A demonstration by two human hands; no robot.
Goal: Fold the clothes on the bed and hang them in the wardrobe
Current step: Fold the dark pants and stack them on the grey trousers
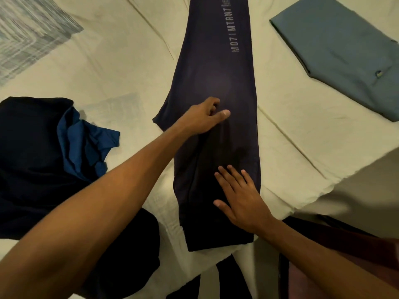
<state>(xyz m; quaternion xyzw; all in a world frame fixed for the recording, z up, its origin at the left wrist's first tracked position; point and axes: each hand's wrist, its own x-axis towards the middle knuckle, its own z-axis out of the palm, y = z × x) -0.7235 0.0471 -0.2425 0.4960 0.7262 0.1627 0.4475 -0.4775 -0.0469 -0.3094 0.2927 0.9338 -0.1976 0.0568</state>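
A long dark navy pair of trousers (pixel 218 67) with grey lettering lies stretched out on the cream bed sheet (pixel 121 67), running away from me. My left hand (pixel 205 117) rests on its middle, fingers curled under and thumb stretched out; I cannot tell whether it pinches cloth. My right hand (pixel 239 197) lies flat on the near end of the trousers with its fingers straight.
A heap of black and blue clothes (pixel 54 160) sits on the bed at the left. A folded grey-blue garment (pixel 341 50) lies at the far right. A patterned grey cloth (pixel 28 33) is at the far left corner. The bed edge runs near my right arm.
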